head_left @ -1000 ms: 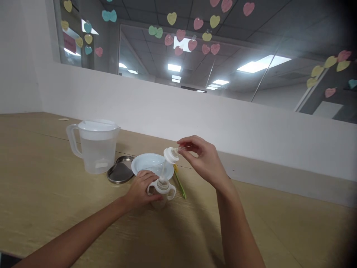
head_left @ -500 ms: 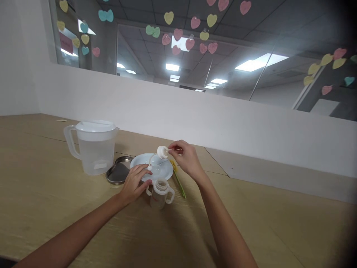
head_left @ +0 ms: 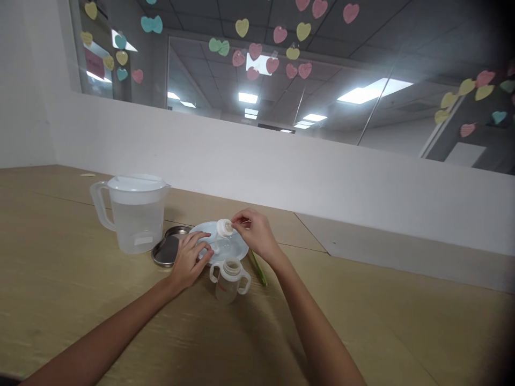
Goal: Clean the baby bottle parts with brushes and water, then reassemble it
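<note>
A white baby bottle cap with a clear nipple (head_left: 224, 227) is tipped sideways above a pale blue bowl (head_left: 240, 253). My right hand (head_left: 254, 230) pinches it by the nipple end. From the cap a thin straw (head_left: 216, 242) hangs down towards the bowl. My left hand (head_left: 191, 260) is over the bowl's left edge, thumb and fingers apart, close to the straw's lower end and holding nothing that I can see. In front of the bowl a two-handled baby bottle (head_left: 228, 284) stands upright with its mouth uncovered.
A lidded clear plastic jug (head_left: 137, 220) stands at the left. Between it and the bowl lies a kidney-shaped metal tray (head_left: 164, 252). A green-handled brush (head_left: 259, 269) lies right of the bowl. A white wall (head_left: 341, 182) rises behind the table.
My right hand has moved left and slightly down, bringing the cap and straw lower over the bowl. My left hand's fingers have spread and drawn back from the straw's end.
</note>
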The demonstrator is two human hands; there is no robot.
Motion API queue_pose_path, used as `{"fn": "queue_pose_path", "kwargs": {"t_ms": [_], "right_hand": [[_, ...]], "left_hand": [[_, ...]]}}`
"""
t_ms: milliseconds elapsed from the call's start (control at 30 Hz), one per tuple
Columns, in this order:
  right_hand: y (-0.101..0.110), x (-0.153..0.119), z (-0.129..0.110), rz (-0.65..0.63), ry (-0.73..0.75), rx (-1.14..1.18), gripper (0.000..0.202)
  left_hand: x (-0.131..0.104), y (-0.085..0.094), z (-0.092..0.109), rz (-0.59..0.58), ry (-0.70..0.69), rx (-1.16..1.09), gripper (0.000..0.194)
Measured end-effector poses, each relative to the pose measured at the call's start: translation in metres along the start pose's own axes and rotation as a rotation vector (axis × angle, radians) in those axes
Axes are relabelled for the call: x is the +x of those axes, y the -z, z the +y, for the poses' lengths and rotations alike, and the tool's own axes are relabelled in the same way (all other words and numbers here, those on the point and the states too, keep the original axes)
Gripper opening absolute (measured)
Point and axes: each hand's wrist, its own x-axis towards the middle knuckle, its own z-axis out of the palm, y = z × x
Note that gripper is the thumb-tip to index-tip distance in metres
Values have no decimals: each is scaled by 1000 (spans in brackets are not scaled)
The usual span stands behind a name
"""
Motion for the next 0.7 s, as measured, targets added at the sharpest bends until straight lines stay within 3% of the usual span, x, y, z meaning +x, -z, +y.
{"fn": "queue_pose_path", "kwargs": {"t_ms": [333, 533, 700], "right_hand": [[0, 1, 4, -19, -31, -24, 10], [1, 2, 21, -76, -160, -142, 13], [3, 1, 30, -130, -178, -366, 18]], "left_hand": [[1, -1, -3, -45, -5, -59, 26], [1, -2, -2, -85, -17, -30, 29], [0, -2, -5, -82, -30, -12, 27]]}}
